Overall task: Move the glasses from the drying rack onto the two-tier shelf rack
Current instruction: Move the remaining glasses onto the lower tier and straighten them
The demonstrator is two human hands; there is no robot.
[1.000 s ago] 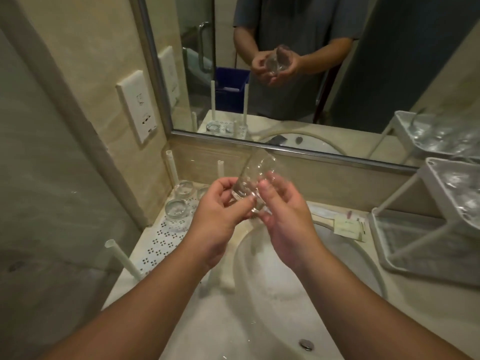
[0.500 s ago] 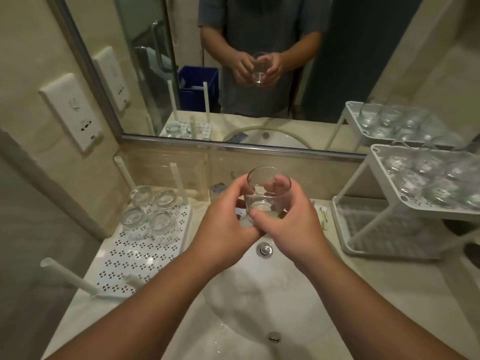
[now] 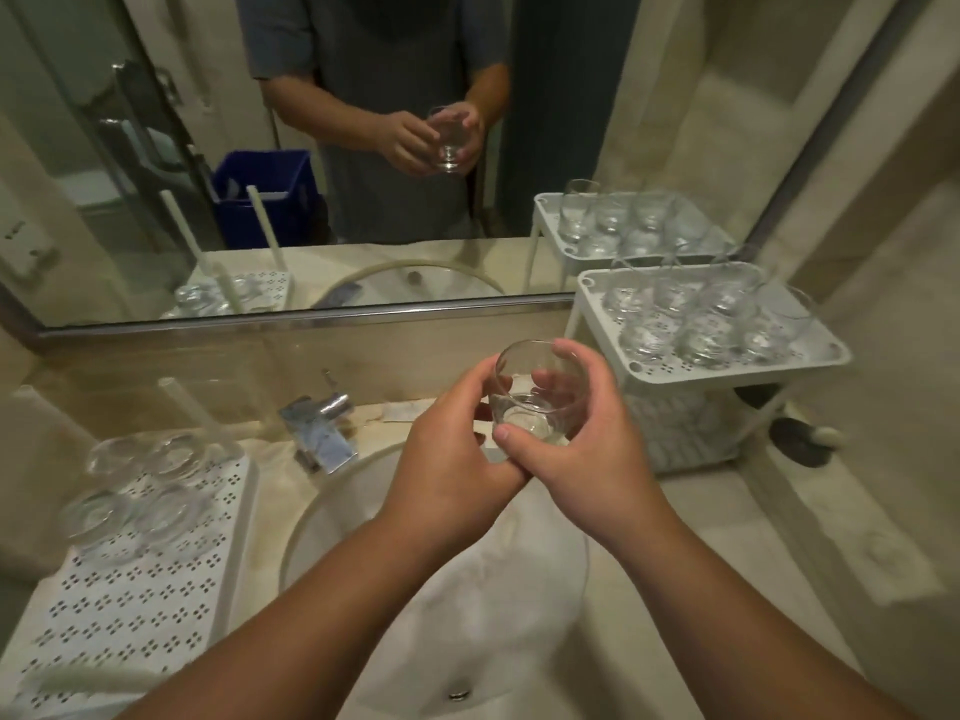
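Glass upright over the sink — left hand and right hand both curl their grip round it.

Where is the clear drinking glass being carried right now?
Head view, centre: the clear drinking glass sits upright between both hands, above the white sink basin, left of the white two-tier shelf rack.

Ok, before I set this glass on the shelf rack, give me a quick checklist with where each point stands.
1. Grip: left hand and right hand both hold the glass. Ok.
2. Glass upright, mouth up. Ok.
3. Free spot on the top tier: crowded with glasses; front edge looks bare. Cannot tell.
4. Lower tier free: mostly hidden. Cannot tell.
5. Path to the rack: nothing between. Ok.
6. Glasses left on the drying rack: four remain. Not ok.
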